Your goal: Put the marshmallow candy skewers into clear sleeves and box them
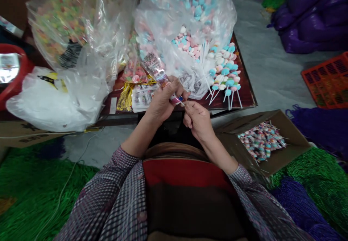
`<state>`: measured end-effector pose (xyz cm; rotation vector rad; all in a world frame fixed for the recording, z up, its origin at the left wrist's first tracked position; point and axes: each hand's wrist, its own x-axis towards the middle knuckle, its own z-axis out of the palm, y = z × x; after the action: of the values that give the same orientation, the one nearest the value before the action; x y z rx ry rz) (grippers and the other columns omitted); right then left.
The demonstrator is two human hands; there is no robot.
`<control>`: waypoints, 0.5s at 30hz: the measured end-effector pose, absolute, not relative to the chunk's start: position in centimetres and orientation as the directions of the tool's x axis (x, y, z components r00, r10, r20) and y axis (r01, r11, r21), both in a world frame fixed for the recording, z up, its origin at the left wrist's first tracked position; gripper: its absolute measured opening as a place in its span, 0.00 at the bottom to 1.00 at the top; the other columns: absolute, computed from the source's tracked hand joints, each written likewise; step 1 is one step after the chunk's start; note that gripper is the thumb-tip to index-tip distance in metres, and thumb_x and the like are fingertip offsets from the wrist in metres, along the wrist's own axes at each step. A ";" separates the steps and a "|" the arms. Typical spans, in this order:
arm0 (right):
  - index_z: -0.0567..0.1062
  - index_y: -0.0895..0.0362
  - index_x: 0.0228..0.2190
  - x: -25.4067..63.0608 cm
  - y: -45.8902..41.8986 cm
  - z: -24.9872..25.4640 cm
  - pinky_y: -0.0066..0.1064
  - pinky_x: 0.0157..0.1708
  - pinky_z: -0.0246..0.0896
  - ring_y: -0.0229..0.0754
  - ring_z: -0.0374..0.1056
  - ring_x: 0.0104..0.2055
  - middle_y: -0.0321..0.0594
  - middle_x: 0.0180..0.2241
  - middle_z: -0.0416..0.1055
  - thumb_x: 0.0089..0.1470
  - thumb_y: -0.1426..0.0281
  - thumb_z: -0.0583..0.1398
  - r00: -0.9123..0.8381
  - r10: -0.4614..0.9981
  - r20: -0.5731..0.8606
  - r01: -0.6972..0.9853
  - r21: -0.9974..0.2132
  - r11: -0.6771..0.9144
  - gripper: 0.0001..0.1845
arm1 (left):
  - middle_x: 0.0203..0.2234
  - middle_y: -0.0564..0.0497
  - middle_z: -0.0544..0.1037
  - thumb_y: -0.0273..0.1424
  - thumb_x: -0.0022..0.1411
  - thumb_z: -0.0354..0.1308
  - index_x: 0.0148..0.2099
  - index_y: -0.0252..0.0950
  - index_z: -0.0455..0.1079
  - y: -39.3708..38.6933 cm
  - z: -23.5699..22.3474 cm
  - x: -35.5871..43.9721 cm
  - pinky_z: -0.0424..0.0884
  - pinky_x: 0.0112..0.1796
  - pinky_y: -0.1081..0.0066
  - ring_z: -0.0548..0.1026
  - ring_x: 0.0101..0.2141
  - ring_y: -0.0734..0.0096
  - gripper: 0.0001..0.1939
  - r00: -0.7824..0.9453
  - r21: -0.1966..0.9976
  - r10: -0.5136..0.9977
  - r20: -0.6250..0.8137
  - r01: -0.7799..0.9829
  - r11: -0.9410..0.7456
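Observation:
My left hand point(164, 99) is closed around a clear printed candy wrapper point(157, 70), whose barcoded end sticks out above my fingers. From the wrapper's lower end a thin white stick point(182, 103) comes out, pinched between the thumb and fingers of my right hand point(198, 119). How much candy sits inside the wrapper is hidden by my left hand. Beyond my right hand, marshmallow skewers point(225, 70) in pink, white and blue lie on the table with their sticks toward me. Near my left hand lie flat printed wrappers point(143, 98) and gold twist ties point(125, 96).
A large bag of marshmallows point(185, 12) and a bag of gummy candy point(62, 16) stand at the back of the dark table point(246, 85). White plastic bags point(59, 99) lie at the left by a red basin point(20, 74). A cardboard box point(293, 139) of wrapped skewers stands right.

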<state>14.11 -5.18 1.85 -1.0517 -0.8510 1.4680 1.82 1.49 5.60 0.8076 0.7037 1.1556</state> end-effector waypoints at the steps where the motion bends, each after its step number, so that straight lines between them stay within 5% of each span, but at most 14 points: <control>1: 0.74 0.53 0.35 14.1 -5.1 1.8 0.24 0.14 0.44 0.28 0.45 0.12 0.19 0.12 0.56 0.55 0.51 0.66 -0.052 0.982 -0.182 -0.396 -0.899 -0.188 0.19 | 0.21 0.58 0.68 0.45 0.62 0.65 0.36 0.40 0.69 1.3 5.3 1.7 0.76 0.42 0.65 0.78 0.31 0.72 0.15 0.279 0.840 0.959 -0.058 -0.506 0.198; 6: 0.74 0.53 0.35 14.3 -4.9 1.6 0.23 0.15 0.44 0.28 0.47 0.13 0.20 0.12 0.57 0.55 0.50 0.66 -0.093 0.982 -0.164 -0.389 -0.902 -0.187 0.19 | 0.22 0.58 0.72 0.48 0.60 0.66 0.44 0.40 0.72 2.1 5.3 1.0 0.76 0.42 0.66 0.79 0.33 0.70 0.19 0.264 0.851 0.964 -0.027 -0.500 0.161; 10: 0.77 0.54 0.40 14.7 -5.3 1.4 0.23 0.19 0.53 0.29 0.58 0.18 0.25 0.18 0.67 0.57 0.50 0.64 -0.062 0.996 -0.070 -0.156 -0.985 -0.079 0.20 | 0.16 0.61 0.63 0.42 0.62 0.64 0.33 0.39 0.67 2.9 5.9 1.3 0.76 0.40 0.68 0.75 0.25 0.75 0.14 0.146 0.826 0.989 -0.001 -0.557 0.083; 15: 0.78 0.55 0.36 14.0 -5.5 1.9 0.24 0.20 0.56 0.29 0.58 0.17 0.26 0.16 0.65 0.63 0.50 0.58 -0.052 0.999 0.008 0.073 -0.997 0.012 0.22 | 0.16 0.60 0.62 0.42 0.60 0.67 0.28 0.39 0.62 1.2 5.1 2.6 0.76 0.39 0.67 0.75 0.26 0.74 0.19 0.205 0.809 0.978 -0.039 -0.568 0.152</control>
<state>13.99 -5.51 1.92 -1.2311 -1.3065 1.2041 2.62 1.22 5.07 0.7615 0.6685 1.2365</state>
